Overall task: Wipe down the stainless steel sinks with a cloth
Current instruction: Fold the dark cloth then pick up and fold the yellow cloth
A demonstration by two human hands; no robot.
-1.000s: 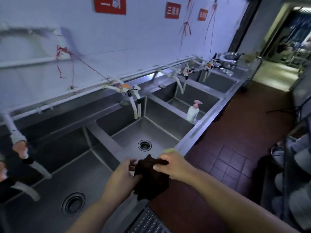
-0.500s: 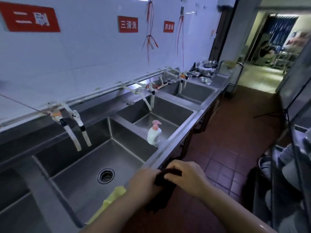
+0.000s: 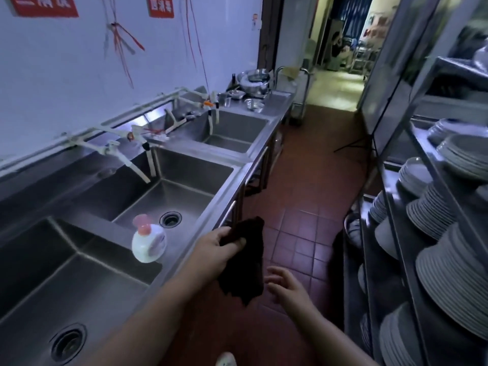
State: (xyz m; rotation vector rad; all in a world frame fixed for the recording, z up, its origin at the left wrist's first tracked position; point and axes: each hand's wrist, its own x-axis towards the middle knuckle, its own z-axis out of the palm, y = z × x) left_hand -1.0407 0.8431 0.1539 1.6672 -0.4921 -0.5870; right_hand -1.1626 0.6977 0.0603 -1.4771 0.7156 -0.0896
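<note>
One hand, the left hand (image 3: 220, 245), grips the dark cloth (image 3: 244, 262) hanging lengthwise; the nearest sink basin (image 3: 184, 191) lies at ten o'clock, while the right hand (image 3: 286, 285) hovers open, empty.

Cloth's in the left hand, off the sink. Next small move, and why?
Probably bring the cloth left onto the sink's front rim. The left hand grips it hanging over the floor, touching no steel; the right hand is free.
</note>
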